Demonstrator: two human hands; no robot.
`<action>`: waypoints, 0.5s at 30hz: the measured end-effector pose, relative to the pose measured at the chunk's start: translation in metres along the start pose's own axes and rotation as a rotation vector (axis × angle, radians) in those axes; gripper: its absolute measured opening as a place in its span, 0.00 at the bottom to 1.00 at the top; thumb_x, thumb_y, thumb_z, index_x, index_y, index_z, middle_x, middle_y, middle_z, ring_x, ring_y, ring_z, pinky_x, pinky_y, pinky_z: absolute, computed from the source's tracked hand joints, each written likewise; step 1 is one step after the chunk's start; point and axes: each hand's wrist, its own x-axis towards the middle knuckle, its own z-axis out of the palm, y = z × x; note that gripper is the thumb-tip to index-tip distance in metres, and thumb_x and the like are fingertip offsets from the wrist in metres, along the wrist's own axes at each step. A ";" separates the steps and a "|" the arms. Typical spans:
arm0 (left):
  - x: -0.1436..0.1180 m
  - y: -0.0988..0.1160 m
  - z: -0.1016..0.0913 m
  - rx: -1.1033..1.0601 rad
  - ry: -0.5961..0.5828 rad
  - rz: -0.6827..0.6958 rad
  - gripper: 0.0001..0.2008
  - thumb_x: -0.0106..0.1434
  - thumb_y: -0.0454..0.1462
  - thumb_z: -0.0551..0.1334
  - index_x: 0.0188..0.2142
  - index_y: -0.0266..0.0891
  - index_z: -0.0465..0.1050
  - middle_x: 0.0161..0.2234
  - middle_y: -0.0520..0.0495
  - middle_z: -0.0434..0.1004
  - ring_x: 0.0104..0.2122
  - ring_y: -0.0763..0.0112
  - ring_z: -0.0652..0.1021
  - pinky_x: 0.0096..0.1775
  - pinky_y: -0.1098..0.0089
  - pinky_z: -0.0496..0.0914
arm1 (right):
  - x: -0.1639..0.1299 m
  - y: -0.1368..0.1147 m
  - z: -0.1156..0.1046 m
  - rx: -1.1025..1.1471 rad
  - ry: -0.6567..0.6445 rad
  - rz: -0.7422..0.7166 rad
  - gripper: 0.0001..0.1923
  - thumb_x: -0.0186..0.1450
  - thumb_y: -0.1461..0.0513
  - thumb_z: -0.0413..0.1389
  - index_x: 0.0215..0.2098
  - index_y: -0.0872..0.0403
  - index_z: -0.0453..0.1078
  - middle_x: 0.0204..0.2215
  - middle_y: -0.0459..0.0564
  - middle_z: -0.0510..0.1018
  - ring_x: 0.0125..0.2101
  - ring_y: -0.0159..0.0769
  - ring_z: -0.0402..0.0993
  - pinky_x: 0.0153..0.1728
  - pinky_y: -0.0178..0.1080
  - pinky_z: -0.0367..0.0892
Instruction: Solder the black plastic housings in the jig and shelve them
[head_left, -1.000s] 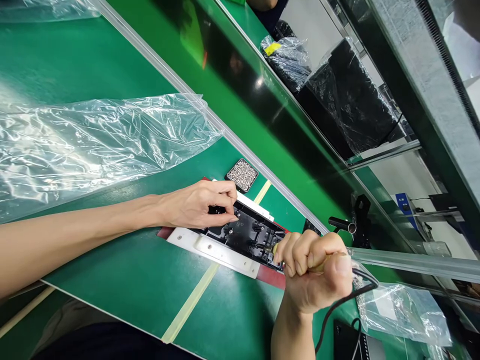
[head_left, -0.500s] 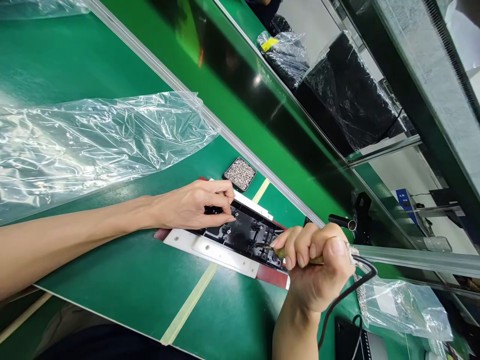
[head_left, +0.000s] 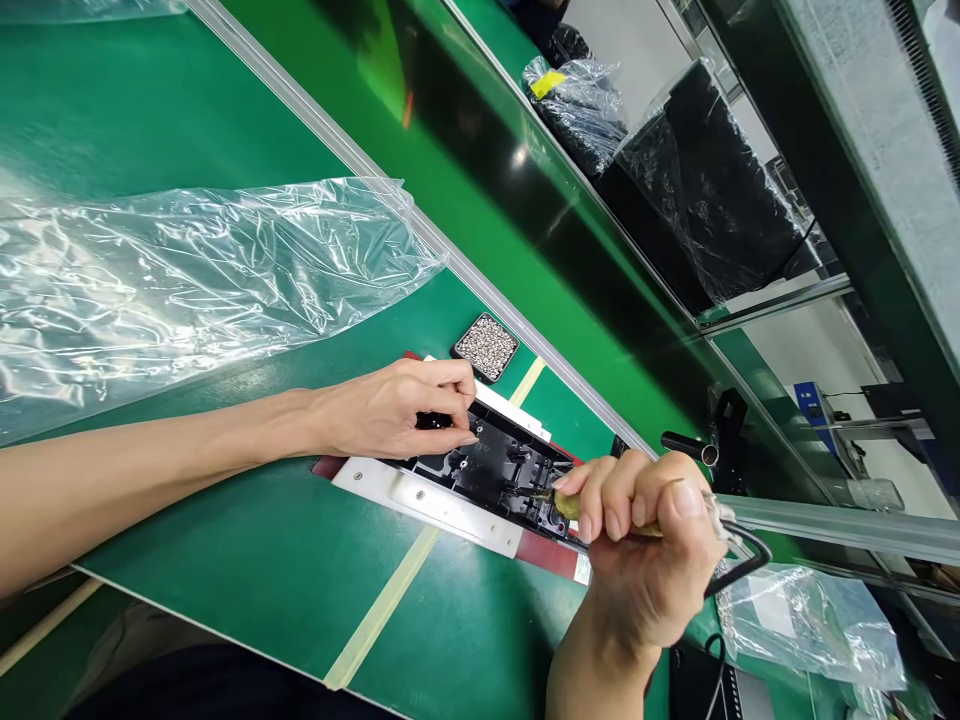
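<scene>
a clear plastic bag lies crumpled across the green table at the left. the left hand rests on the near end of a black plastic part, fingers curled shut around a small black piece. the part sits in a fixture with a white rail, just below a tray of screws. the right hand is clenched around a corded screwdriver, its tip touching the part's right end.

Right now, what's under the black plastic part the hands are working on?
Under the black plastic part lies a silver metal plate on a red pad. The left hand covers its far end.
</scene>
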 end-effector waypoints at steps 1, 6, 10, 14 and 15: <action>0.000 0.000 0.000 -0.001 -0.002 -0.003 0.09 0.70 0.38 0.63 0.35 0.37 0.80 0.37 0.47 0.71 0.29 0.77 0.71 0.38 0.70 0.67 | 0.000 0.000 -0.001 0.013 -0.027 -0.001 0.15 0.69 0.60 0.48 0.23 0.53 0.60 0.16 0.39 0.63 0.15 0.28 0.65 0.26 0.40 0.74; -0.001 -0.002 0.000 -0.010 -0.016 -0.005 0.09 0.70 0.39 0.63 0.35 0.37 0.79 0.38 0.47 0.71 0.30 0.77 0.71 0.38 0.70 0.67 | 0.000 0.001 -0.006 0.100 -0.172 -0.011 0.13 0.66 0.61 0.48 0.24 0.53 0.59 0.15 0.38 0.60 0.14 0.28 0.62 0.22 0.39 0.71; -0.001 -0.003 0.001 -0.016 -0.013 -0.004 0.09 0.70 0.38 0.63 0.35 0.38 0.79 0.38 0.48 0.70 0.30 0.77 0.71 0.38 0.70 0.67 | 0.004 -0.004 -0.009 0.083 -0.017 -0.042 0.16 0.68 0.61 0.45 0.22 0.53 0.58 0.14 0.38 0.58 0.12 0.27 0.58 0.17 0.36 0.67; -0.001 -0.003 0.001 -0.015 -0.018 -0.005 0.08 0.70 0.38 0.63 0.36 0.39 0.80 0.39 0.48 0.70 0.31 0.77 0.71 0.37 0.70 0.66 | 0.011 -0.013 -0.021 0.095 0.098 -0.098 0.21 0.70 0.58 0.44 0.20 0.54 0.57 0.12 0.39 0.56 0.10 0.26 0.55 0.12 0.32 0.61; -0.001 -0.003 0.000 -0.014 -0.020 -0.004 0.08 0.70 0.38 0.63 0.36 0.39 0.79 0.38 0.48 0.70 0.31 0.77 0.71 0.37 0.70 0.65 | 0.013 -0.014 -0.025 0.106 0.105 -0.109 0.22 0.70 0.56 0.44 0.19 0.54 0.57 0.11 0.39 0.55 0.09 0.26 0.54 0.11 0.32 0.60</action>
